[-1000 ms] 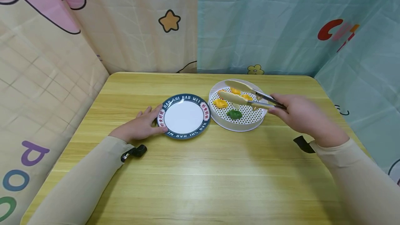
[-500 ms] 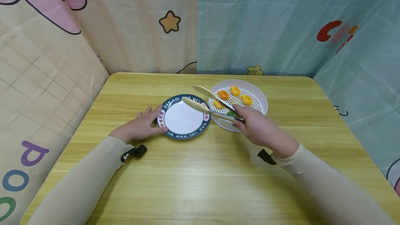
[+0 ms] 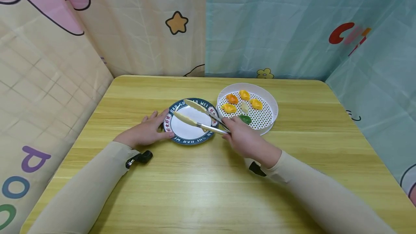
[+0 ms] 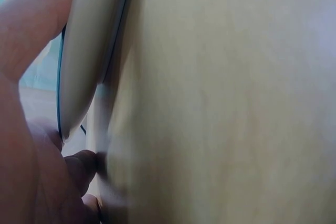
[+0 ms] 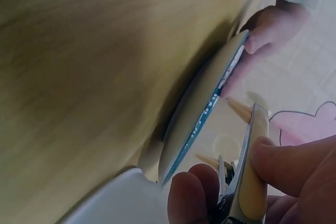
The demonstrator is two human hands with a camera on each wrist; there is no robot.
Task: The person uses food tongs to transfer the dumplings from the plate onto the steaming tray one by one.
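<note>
In the head view my right hand point(image 3: 247, 138) grips a pair of metal tongs point(image 3: 204, 126) with cream tips. The tips are spread apart over the plate point(image 3: 188, 133), with nothing between them. The plate is white inside with a dark blue lettered rim. At its left edge my left hand point(image 3: 146, 131) rests, the thumb on the near rim and a finger against the far side. The left wrist view shows the thumb on the raised plate edge point(image 4: 86, 61); lower fingers are near the table. In the right wrist view, thumb and fingers squeeze the tongs point(image 5: 252, 182).
A round white perforated tray point(image 3: 274, 105) stands just right of the plate. Several dumpling-shaped pieces lie in it: yellow point(image 3: 256, 104), orange point(image 3: 232, 99), whitish point(image 3: 245, 108) and green point(image 3: 245, 119). Printed curtains point(image 3: 260, 28) rise behind the wooden table point(image 3: 195, 190).
My right hand has carried the tongs left from above the tray to above the plate. The pieces in the tray have come into fuller view. My left hand and the plate have not moved.
</note>
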